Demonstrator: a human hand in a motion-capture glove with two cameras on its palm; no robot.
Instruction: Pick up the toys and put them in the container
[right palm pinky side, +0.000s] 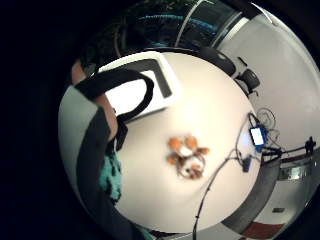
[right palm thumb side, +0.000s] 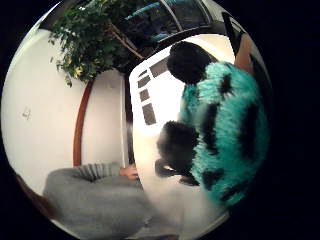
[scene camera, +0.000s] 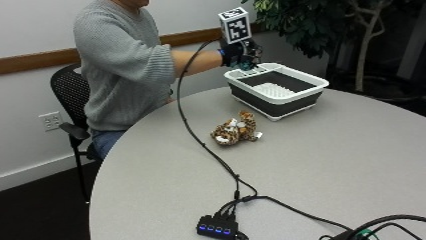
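Teal plush toy (right palm thumb side: 225, 130), grasped in the right hand's grip (scene camera: 237, 54), hangs just above the near rim of the container (scene camera: 279, 90), leopard toy (scene camera: 234, 130) left on the worktop (scene camera: 333, 165).

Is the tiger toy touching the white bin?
Apart. The outside view shows the tiger toy lying on the table with bare tabletop between it and the bin.

Teal plush toy (right palm thumb side: 225, 130) with black patches; orange, black-spotted leopard toy (scene camera: 235, 129); white-rimmed dark basin (scene camera: 276, 90); grey counter (scene camera: 333, 160).
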